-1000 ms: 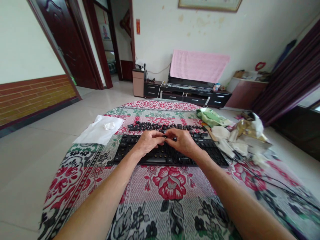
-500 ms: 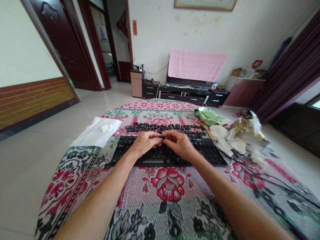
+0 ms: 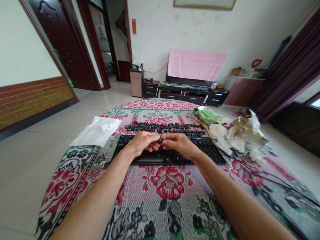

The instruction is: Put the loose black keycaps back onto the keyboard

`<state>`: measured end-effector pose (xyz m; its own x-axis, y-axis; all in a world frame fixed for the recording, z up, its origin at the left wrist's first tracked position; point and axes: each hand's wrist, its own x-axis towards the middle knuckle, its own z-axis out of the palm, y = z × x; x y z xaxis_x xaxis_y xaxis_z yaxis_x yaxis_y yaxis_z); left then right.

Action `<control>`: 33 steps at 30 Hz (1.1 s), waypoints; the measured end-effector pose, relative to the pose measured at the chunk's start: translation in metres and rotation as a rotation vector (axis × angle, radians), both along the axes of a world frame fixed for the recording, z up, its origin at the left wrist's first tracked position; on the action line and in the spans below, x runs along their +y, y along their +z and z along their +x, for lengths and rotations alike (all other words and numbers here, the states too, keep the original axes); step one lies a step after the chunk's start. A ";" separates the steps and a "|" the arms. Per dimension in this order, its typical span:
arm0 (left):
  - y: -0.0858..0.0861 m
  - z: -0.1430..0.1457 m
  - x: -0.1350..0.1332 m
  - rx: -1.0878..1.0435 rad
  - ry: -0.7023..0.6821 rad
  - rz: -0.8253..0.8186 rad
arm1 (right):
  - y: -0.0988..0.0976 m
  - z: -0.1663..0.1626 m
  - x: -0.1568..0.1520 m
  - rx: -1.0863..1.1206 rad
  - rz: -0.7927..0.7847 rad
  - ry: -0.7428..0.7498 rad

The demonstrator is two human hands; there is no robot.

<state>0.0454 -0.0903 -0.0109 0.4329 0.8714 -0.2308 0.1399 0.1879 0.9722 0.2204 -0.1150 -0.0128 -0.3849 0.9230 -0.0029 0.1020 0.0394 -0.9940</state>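
Note:
A small black keycap (image 3: 160, 141) is pinched between the fingertips of my two hands, just above a black keyboard (image 3: 150, 160). My left hand (image 3: 143, 144) grips it from the left with thumb and fingers. On the other side my right hand (image 3: 178, 144) holds it between thumb and forefinger. The keyboard lies flat on the table, with many of its keys off and the bare sockets showing; my hands cover its middle. Behind it, loose black keycaps (image 3: 162, 126) lie spread in a long band.
A white paper sheet (image 3: 91, 135) with a crumpled piece on it lies at the left. To the right are a green bag (image 3: 210, 116), white cloths (image 3: 220, 133) and a black cable (image 3: 275, 180). A flowered cloth (image 3: 167, 183) covers the table.
My fingers have shifted slightly around the keycap and turned it, so that more of it shows. Both hands stay over the middle of the keyboard.

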 end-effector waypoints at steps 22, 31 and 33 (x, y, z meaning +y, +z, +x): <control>-0.009 0.021 -0.011 0.533 -0.158 0.750 | 0.003 0.036 -0.038 -0.764 0.395 0.019; -0.007 0.024 -0.017 0.511 -0.318 0.725 | 0.000 0.038 -0.038 -0.769 0.407 0.048; -0.008 0.026 -0.018 0.538 -0.336 0.726 | 0.000 0.038 -0.038 -0.778 0.412 0.046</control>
<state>0.0710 -0.1084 -0.0188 0.6795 0.7298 0.0749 0.5378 -0.5650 0.6257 0.2579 -0.1532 -0.0131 -0.4491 0.8921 0.0503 0.7336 0.4002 -0.5492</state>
